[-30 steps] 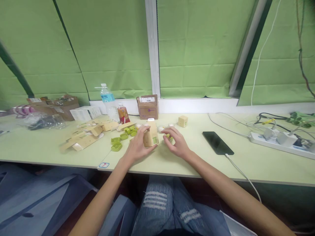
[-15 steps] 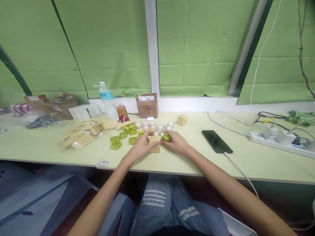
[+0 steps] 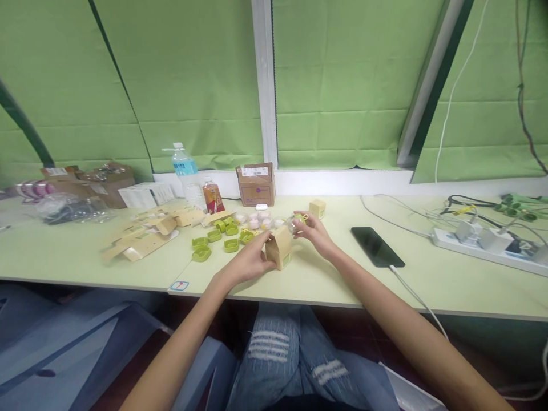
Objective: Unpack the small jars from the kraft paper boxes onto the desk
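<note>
My left hand (image 3: 250, 260) is closed around a small tan cardboard box (image 3: 279, 248), which is tilted on the table with a flap raised. To its right, my right hand (image 3: 314, 233) pinches a small green-and-clear case (image 3: 295, 221) with a yellow loop, just above the box's far right side. The fingers partly cover the case. Several open green holders (image 3: 231, 245) lie left of the box. Behind it sit several small clear round containers (image 3: 264, 220) with pale contents. Another tan box (image 3: 317, 209), closed, stands beyond my right hand.
Flattened tan cartons (image 3: 145, 234) lie at left, near a water bottle (image 3: 184, 168) and a reddish drink bottle (image 3: 213, 197). A brown carton (image 3: 257, 185) stands at the back. Right are a black phone (image 3: 377, 246) on a cable and a power strip (image 3: 492, 245).
My left hand has turned and tilted the box, shifting it slightly right. My right hand has lifted the case away from the table and moved it up and to the right.
</note>
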A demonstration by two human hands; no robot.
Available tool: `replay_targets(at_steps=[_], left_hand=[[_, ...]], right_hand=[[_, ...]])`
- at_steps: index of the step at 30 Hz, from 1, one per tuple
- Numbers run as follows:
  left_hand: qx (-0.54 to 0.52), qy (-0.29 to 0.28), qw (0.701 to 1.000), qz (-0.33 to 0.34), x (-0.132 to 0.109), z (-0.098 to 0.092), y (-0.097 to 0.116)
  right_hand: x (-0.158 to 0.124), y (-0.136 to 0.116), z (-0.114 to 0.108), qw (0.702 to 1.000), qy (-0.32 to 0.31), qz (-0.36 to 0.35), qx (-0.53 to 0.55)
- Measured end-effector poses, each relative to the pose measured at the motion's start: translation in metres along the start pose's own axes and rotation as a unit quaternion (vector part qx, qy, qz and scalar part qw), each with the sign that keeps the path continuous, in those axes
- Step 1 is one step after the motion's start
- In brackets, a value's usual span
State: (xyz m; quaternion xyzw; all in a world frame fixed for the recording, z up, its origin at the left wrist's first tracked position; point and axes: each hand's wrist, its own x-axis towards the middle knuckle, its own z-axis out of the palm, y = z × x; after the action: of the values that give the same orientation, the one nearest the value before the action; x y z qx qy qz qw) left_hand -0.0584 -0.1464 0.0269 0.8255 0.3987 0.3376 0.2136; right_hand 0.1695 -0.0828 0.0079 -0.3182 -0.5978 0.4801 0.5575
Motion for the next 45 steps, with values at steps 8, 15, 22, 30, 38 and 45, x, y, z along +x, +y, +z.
replay_targets(at_steps=[8, 15, 22, 30, 38, 45], left_hand=[[-0.026, -0.035, 0.999, 0.004, 0.001, 0.015, 0.013], [-0.009, -0.052, 0.999, 0.004, 0.004, -0.001, 0.011], [0.027, -0.049, 0.998, -0.002, 0.003, -0.022, 0.012], [0.076, -0.095, 0.991, 0.051, 0.003, -0.019, 0.019], [0.131, -0.062, 0.988, 0.046, 0.000, -0.009, 0.044], [0.043, -0.007, 0.999, -0.026, 0.005, 0.007, 0.035]], right_hand=[[-0.010, -0.025, 0.013, 0.982, -0.132, 0.030, 0.132], [-0.010, -0.024, 0.017, 0.989, -0.116, -0.001, 0.096], [-0.014, -0.028, 0.018, 0.988, -0.114, -0.006, 0.108], [-0.019, -0.038, 0.025, 0.989, -0.123, 0.002, 0.084], [-0.021, -0.039, 0.018, 0.991, -0.099, -0.054, -0.066], [-0.026, -0.050, 0.005, 0.961, -0.132, -0.130, -0.205]])
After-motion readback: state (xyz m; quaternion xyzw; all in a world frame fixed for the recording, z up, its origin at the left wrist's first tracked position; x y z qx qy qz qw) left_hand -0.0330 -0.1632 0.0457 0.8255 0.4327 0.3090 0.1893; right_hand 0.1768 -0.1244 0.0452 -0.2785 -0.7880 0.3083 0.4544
